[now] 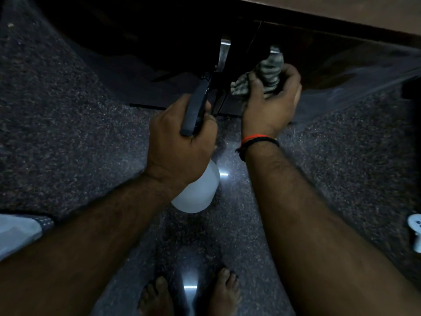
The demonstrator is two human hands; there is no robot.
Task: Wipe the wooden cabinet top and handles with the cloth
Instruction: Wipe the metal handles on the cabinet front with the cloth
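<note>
We rub a handle.
Our right hand point(271, 99) squeezes the cloth point(266, 74) round it; left fingers point(182, 133) grip the spray point(196, 106), kept ready.

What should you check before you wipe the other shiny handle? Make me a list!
1. Cloth gripped in right hand: ok.
2. Cloth wrapped round the right handle: ok.
3. Left handle uncovered and reachable: ok.
4. Spray bottle held firmly in left hand: ok.
5. Right handle fully clean: cannot tell, too dark.
6. Bare feet clear of wet floor: cannot tell.
</note>
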